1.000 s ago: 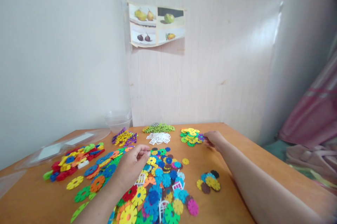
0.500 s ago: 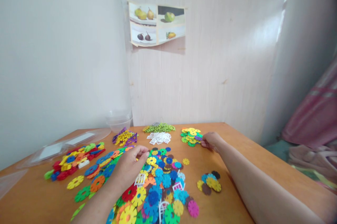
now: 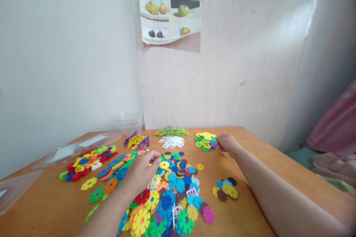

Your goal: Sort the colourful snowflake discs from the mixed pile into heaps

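Two bare hands over orange-brown wooden desk [image 3: 264, 155]
Left hand [image 3: 141, 172]: on near edge of big central pile of multicoloured plastic snowflake discs [image 3: 172, 196], grip curled, fingertips pressed together on something small, too small to identify
Right hand [image 3: 226, 143]: at right edge of small far pile of yellow, green and purple plastic discs [image 3: 205, 141], touching it, grip loosely closed; held or not, cannot tell
Other groups, counted: small cluster of five or so discs [image 3: 226, 189] beside right forearm; red-yellow pile far left [image 3: 86, 163]; purple-yellow pile [image 3: 136, 140]; white lattice pieces [image 3: 172, 141]; green pile at wall [image 3: 171, 131]
One clear plastic tub [image 3: 130, 122] in corner
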Demonstrator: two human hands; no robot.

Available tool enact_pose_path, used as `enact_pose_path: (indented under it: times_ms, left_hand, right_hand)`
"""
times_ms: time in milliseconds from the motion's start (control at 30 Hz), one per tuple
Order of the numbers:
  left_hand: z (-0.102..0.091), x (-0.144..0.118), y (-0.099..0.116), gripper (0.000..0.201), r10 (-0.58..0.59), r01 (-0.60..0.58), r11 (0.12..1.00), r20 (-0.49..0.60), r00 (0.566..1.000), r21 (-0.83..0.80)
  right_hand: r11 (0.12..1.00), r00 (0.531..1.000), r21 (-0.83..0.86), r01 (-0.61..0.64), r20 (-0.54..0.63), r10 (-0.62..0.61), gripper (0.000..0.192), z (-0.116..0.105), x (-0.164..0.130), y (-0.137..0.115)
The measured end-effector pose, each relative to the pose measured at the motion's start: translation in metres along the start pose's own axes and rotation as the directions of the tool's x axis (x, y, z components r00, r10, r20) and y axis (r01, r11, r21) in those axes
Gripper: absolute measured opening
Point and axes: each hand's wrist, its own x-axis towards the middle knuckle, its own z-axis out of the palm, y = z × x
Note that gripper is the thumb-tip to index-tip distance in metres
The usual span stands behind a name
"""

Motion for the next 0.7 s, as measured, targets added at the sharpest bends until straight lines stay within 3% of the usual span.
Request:
enact_pose_path:
  times_ms: [133, 200, 300, 367, 467, 700]
  left_hand:
    - [0.001, -0.001, -0.003, 0.024, 0.015, -0.017, 0.997, 0.027, 1.000, 0.078]
    - [0.002, -0.002, -0.004, 0.026, 0.020, -0.028, 0.988, 0.055, 0.998, 0.152]
    - [0.004, -0.004, -0.003, 0.035, 0.050, -0.077, 0.963, 0.108, 0.993, 0.257]
    - [0.005, -0.006, -0.001, 0.040, 0.085, -0.127, 0.943, 0.147, 0.985, 0.309]
    - [0.006, -0.009, 0.003, 0.043, 0.090, -0.161, 0.919, 0.206, 0.974, 0.360]
    - [0.005, -0.009, 0.014, 0.023, 0.125, -0.198, 0.917, 0.221, 0.967, 0.347]
  right_hand:
    - [0.994, 0.986, -0.028, 0.106, 0.130, -0.101, 0.010, 0.014, -0.018, -0.020]
    - [0.980, 0.949, -0.057, 0.193, 0.266, -0.171, 0.009, 0.024, -0.032, -0.031]
    - [0.920, 0.815, -0.116, 0.374, 0.514, -0.266, 0.014, 0.038, -0.058, -0.045]
    - [0.873, 0.733, -0.148, 0.466, 0.617, -0.287, 0.020, 0.046, -0.076, -0.053]
    - [0.832, 0.666, -0.170, 0.529, 0.690, -0.283, 0.023, 0.053, -0.097, -0.063]
    - [0.782, 0.624, -0.194, 0.592, 0.724, -0.293, 0.019, 0.066, -0.112, -0.064]
